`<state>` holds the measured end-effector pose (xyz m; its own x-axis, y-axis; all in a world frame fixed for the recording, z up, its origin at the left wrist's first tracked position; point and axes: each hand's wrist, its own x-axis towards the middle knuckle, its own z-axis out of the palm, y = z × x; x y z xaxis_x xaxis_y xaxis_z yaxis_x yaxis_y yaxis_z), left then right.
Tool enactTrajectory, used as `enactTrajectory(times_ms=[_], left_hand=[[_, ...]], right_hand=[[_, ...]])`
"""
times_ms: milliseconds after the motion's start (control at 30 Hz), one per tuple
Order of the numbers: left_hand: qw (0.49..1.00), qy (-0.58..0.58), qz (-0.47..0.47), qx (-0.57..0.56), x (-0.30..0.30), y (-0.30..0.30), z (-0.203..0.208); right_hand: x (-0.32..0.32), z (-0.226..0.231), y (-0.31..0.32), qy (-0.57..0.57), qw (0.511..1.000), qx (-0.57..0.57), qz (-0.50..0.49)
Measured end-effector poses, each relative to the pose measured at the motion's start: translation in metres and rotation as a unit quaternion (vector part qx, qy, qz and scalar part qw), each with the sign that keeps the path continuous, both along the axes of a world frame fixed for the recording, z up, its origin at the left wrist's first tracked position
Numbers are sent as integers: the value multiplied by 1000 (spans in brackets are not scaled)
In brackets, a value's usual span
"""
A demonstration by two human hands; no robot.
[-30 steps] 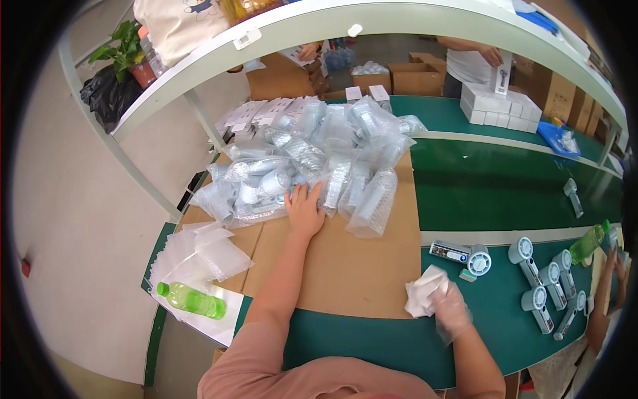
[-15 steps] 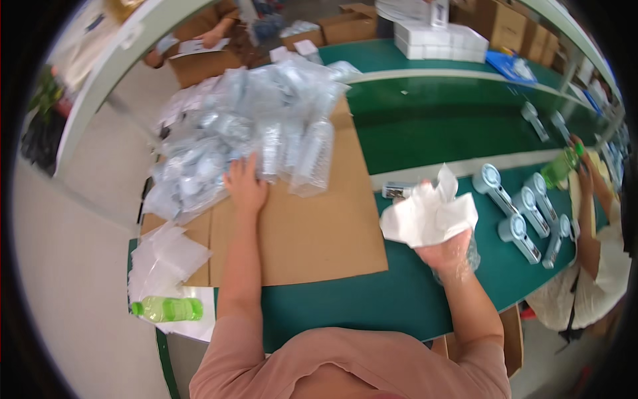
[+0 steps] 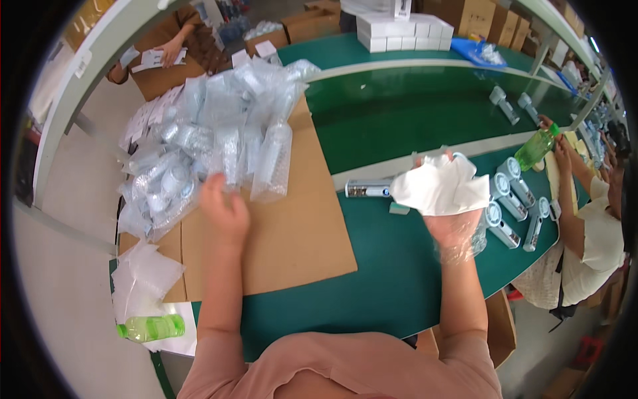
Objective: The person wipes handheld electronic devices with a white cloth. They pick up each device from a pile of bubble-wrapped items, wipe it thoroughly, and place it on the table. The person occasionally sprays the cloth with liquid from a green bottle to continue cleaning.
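Note:
My left hand [image 3: 226, 211], smeared by motion, hovers just off the pile of clear bubble-wrap bags [image 3: 206, 136]. Its fingers look loosely apart, with nothing seen in them. Over the palm and fingers of my right hand [image 3: 457, 229] lies a crumpled white cloth [image 3: 440, 187], which this hand grips; some fingertips show above its upper edge. Clear plastic film [image 3: 469, 247] hangs around that wrist. Left of the cloth, a pale blue handheld device [image 3: 367, 189] lies on the green table [image 3: 399, 266], its far end hidden. Several similar round-headed devices [image 3: 510, 199] stand in a group to the right.
A cardboard sheet [image 3: 286, 246] lies under the bags. At the left corner are a green bottle [image 3: 153, 328] and thin plastic sleeves [image 3: 143, 276]. White boxes [image 3: 405, 30] and a blue tray [image 3: 478, 52] stand across the table. A co-worker [image 3: 591, 226] at right holds another green bottle [image 3: 537, 147].
My left hand has lifted off the bags. My right hand with the cloth has moved up toward the pale blue device. The whole view has shifted, so things sit farther left.

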<state>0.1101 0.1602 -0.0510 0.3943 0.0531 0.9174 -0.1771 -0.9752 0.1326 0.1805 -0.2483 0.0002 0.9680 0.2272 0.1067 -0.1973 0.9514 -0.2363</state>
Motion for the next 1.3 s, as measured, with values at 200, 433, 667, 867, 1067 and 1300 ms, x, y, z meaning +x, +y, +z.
enactTrajectory(times_ms=[200,433,667,867,1067,1300], left_hand=[[942,204,-265,-20,13,-144,24],[925,303,-229,-18,49,-186,6],[927,271,-252,-63,32,-190,-11],[918,271,-241,-161,-35,-143,-23],[911,291,-218,-195,-66,-130,-14],[911,310,-209,-174,-60,-139,-13]], right_hand=[[29,15,1,-144,988,-46,-3],[18,64,23,-277,956,-59,79],[-48,-21,6,-129,982,-71,115],[-67,-29,-68,-33,997,-53,-53],[-83,46,-149,-93,801,-240,-541],[44,29,-130,-309,310,-801,-408]])
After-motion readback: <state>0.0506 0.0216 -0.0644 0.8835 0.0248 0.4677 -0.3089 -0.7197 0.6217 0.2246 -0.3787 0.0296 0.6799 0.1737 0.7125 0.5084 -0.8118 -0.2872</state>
